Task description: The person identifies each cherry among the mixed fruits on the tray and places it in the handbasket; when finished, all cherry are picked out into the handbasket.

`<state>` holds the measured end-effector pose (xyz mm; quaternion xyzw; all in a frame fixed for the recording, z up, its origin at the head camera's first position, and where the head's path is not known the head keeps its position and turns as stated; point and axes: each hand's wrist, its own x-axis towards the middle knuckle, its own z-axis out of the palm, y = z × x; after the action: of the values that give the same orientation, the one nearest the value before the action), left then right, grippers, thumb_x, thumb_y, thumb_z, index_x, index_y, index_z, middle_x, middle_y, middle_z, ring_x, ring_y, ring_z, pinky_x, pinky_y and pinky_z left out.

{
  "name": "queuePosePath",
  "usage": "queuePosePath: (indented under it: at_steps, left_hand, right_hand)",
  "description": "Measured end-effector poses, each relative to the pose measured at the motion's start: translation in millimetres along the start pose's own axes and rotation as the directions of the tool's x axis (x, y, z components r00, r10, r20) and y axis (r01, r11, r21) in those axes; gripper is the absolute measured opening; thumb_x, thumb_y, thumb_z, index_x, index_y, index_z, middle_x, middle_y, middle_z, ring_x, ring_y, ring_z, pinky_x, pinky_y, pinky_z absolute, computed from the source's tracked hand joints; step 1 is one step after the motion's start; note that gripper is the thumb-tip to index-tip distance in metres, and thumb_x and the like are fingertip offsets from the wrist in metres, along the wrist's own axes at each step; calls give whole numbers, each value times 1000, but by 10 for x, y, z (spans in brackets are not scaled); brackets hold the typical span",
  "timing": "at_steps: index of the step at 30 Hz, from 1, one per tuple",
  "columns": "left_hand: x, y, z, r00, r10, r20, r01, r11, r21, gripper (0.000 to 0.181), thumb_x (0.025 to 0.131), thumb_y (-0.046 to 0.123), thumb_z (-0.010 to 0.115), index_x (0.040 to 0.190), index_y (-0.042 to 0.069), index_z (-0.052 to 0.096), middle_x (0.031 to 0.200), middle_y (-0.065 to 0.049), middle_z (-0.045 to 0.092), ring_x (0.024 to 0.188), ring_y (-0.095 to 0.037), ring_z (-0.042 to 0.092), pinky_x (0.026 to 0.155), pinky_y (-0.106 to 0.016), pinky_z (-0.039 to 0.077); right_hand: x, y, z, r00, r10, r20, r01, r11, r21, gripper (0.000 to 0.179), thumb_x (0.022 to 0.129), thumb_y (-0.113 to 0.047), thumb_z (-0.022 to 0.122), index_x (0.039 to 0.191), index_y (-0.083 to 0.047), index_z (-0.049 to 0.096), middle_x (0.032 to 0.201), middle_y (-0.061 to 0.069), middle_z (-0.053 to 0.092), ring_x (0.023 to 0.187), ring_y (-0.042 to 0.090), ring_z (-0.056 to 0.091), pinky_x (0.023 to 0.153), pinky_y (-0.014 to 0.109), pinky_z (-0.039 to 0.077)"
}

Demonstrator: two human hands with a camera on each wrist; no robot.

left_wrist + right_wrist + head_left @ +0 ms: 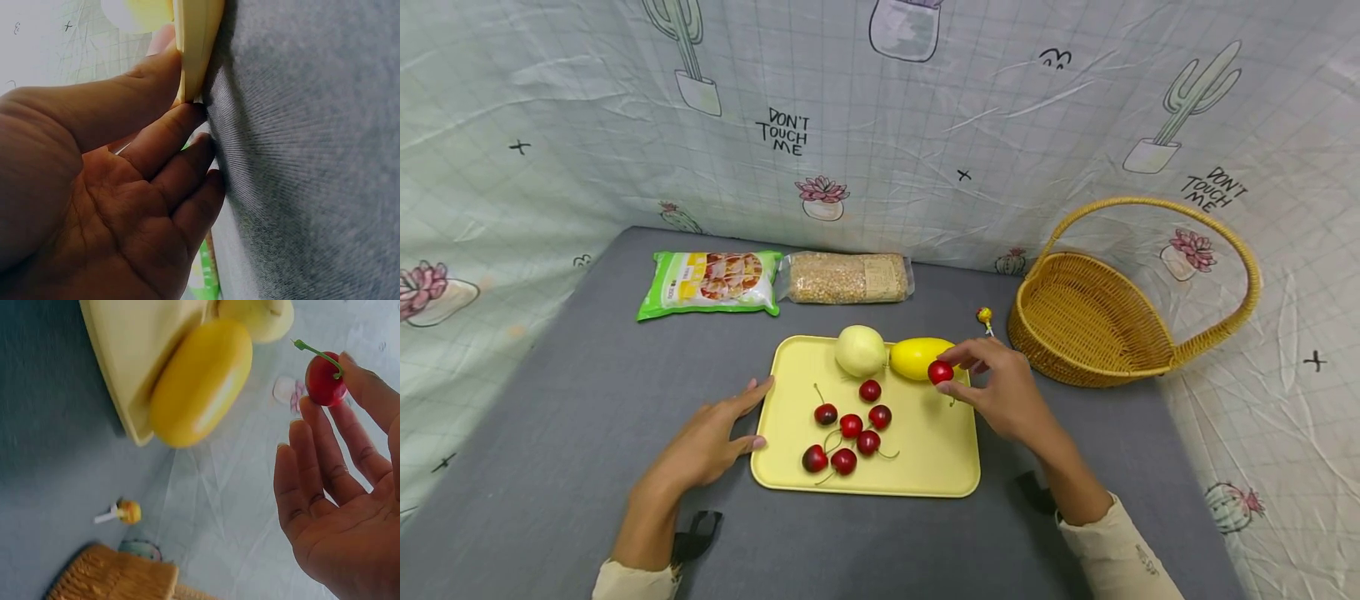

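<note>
My right hand [1000, 387] pinches a red cherry [940, 372] between thumb and fingertips above the tray's right side. Its green stem shows in the right wrist view. Beneath and behind it, a smooth yellow oblong fruit [917, 358] lies beside a round pale-yellow fruit [861, 351]. My left hand [707, 437] rests against the left edge of the yellow tray [925, 467], its thumb and forefinger spread along the rim. Several dark red cherries [851, 426] lie on the tray's left and middle, some with stems.
A brown wicker basket [1090, 333] with a tall handle stands to the right. Near it lies a small lollipop [984, 316]. Behind the tray are a green-and-white food packet [711, 283] and a clear bag of grains [848, 278]. A printed cloth [880, 108] hangs behind the table.
</note>
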<state>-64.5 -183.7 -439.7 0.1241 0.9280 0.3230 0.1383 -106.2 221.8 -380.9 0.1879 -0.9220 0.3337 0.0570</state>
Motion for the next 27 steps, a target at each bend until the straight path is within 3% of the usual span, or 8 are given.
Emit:
queuePosePath:
  at_steps: [5,12,18,21,27]
  left_hand:
    - [-3,-11,7,1000,-5,3,5,1000,-3,88,93,10,81,168,11,35,166,-30,35,153,-52,38,118,-73,37]
    - [-9,-18,10,1000,6,3,-6,1000,-12,88,93,9,81,167,10,35,166,-30,35,153,-51,37,118,-72,36]
    - [-14,-23,12,1000,15,-6,-16,1000,-16,87,93,9,81,167,10,35,166,-31,35,153,-52,37,118,-72,36]
    - [-17,-21,14,1000,22,-7,-22,1000,-17,87,93,9,81,167,10,35,166,-31,36,153,-52,38,118,-72,37]
    - [-16,-10,10,1000,15,-3,-15,1000,-12,87,93,10,81,167,10,36,166,-31,36,152,-52,39,118,-72,37]
  right_hand:
    - [75,103,-122,998,2,-56,-2,1000,-8,35,82,-15,93,115,-15,79,108,1,79,96,21,68,84,46,61]
    - [169,279,-288,988,75,-134,-73,997,21,35,86,-18,91,118,-12,78,113,8,76,95,26,68,81,19,53]
    - [259,473,-423,975,92,-203,-75,993,91,32,90,-18,88,120,-12,78,109,8,76,96,27,66,81,23,56]
    - [306,578,-481,962,103,-254,-75,990,115,32,90,-18,87,120,-11,78,109,11,77,96,27,65,83,25,57]
    - [398,760,-580,923,165,-346,-110,979,173,33,91,-18,87,121,-7,79,111,15,76,91,14,61,78,14,50]
